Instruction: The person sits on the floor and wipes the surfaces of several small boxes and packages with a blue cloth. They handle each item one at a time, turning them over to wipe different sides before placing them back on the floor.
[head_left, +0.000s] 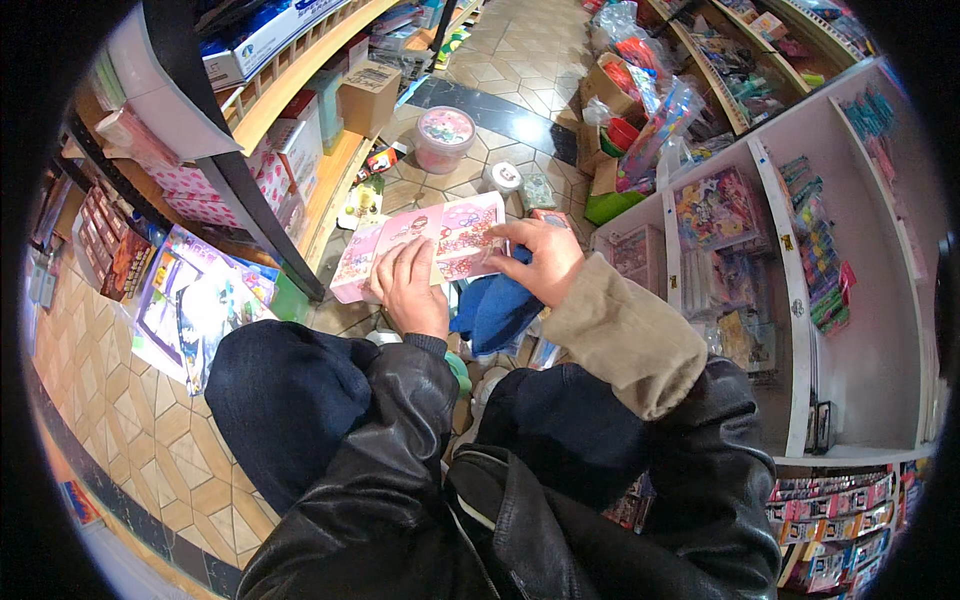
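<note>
A pink printed box (409, 225) with flower and cartoon-figure decorations is held tilted in front of my knees. My left hand (411, 289) lies across its near face, fingers spread over the print. At its right end, my right hand (547, 259) grips the edge between thumb and fingers. Just below the right hand is a blue cloth item (495, 311), partly hidden by the hand and the box. Beyond the box stand a clear pink-filled tub (445, 142), a small white-lidded tub (502, 178) and a small greenish packet (538, 192) on the tiles.
Wooden shelving (330, 187) with boxes runs along the left. On the right is a white shelf unit (787, 300) holding packaged goods. Cartons of wrapped items (619, 142) line the aisle's right side. Shiny printed packages (199, 300) lie left of my knee on the tiled floor (150, 420).
</note>
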